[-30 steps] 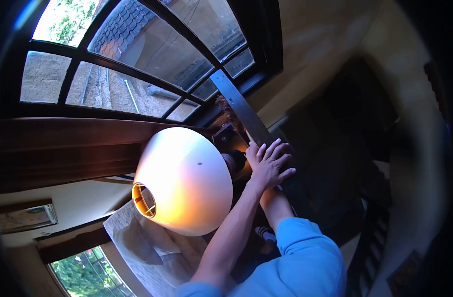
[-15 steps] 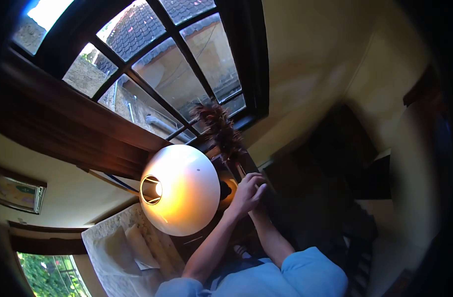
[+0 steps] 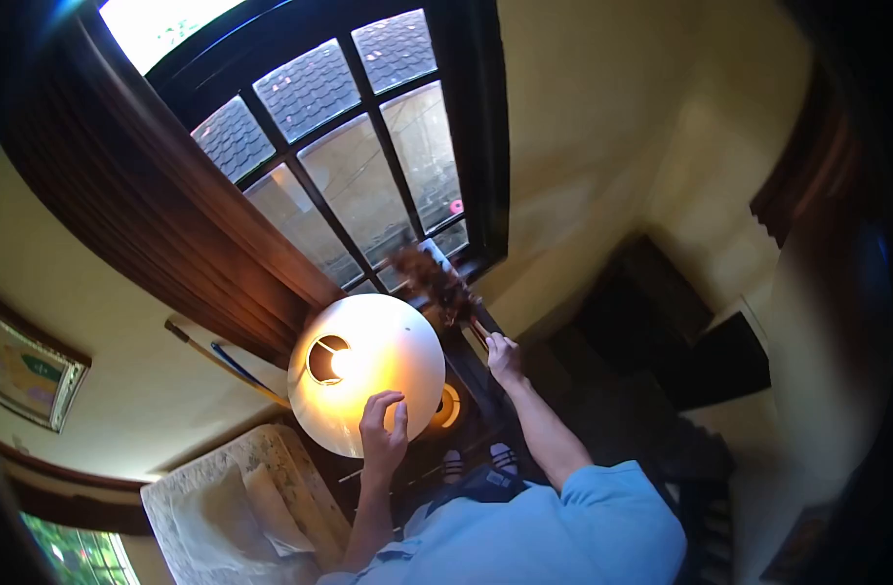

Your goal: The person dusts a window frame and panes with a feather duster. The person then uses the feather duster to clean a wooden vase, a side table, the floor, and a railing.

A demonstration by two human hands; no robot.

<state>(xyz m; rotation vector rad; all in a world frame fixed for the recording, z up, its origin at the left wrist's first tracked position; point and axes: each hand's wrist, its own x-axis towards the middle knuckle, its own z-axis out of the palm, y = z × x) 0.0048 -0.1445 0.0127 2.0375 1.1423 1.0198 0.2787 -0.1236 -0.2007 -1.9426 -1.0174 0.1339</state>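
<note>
My right hand [image 3: 505, 359] is wrapped round the handle of a brown feather duster [image 3: 438, 288]. The duster's feathers, slightly blurred, are by the bottom corner of the dark-framed window [image 3: 368, 102]. In front of a lit lamp's white shade [image 3: 393, 336] hovers my left hand [image 3: 384, 429], its fingers bent and apart, with nothing in it. Whether that hand touches the shade I cannot tell. Part of the lamp's round base [image 3: 448, 405] shows to the right of the shade.
A brown curtain [image 3: 188, 210] hangs left of the window. Lower left is a bed [image 3: 188, 487] with white pillows [image 3: 217, 517]. Long sticks [image 3: 227, 361] lean by the wall near a framed picture [image 3: 35, 375]. Dark furniture [image 3: 641, 302] stands at the right.
My left hand has left the right hand and moved left, in front of the lampshade. My right hand still holds the feather duster, whose feathers sit slightly lower. The view has shifted.
</note>
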